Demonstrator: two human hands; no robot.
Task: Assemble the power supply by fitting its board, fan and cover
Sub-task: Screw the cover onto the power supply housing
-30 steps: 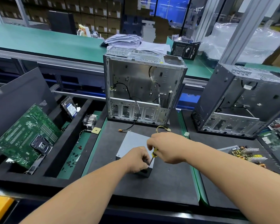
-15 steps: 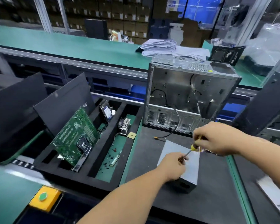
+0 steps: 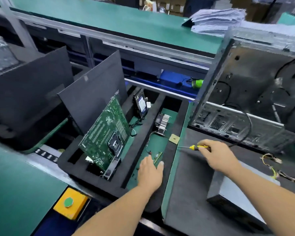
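My left hand [image 3: 150,172] lay palm down over the narrow green-floored slot of the black foam tray [image 3: 140,145], fingers straight and a little spread, holding nothing; the fingertips reached toward a small green strip of circuit board [image 3: 158,157] lying on the slot floor, though I could not tell whether they touched it. My right hand [image 3: 218,155] was curled around the yellow-and-black handle of a screwdriver [image 3: 197,147], whose thin shaft pointed left over the green edge strip between the tray and the dark mat [image 3: 191,193]. Most of the handle was hidden inside my fist.

The power supply [image 3: 235,200], a grey metal box, sat on the mat under my right forearm, which covered its far end; its near corner was blurred, and I could not make out screws or a fan on it. A bundle of yellow and black wires [image 3: 271,160] trailed off beside it toward the right edge, cut off there.

Farther along the slot stood a finned heatsink [image 3: 163,122] and a small tan square [image 3: 174,138]. A green motherboard [image 3: 107,133] leaned tilted in the next compartment, with a hard drive [image 3: 140,104] upright behind it. The open computer case [image 3: 255,92] stood at the right, its right side out of frame. A yellow box with a green button [image 3: 69,202] sat at the near edge.
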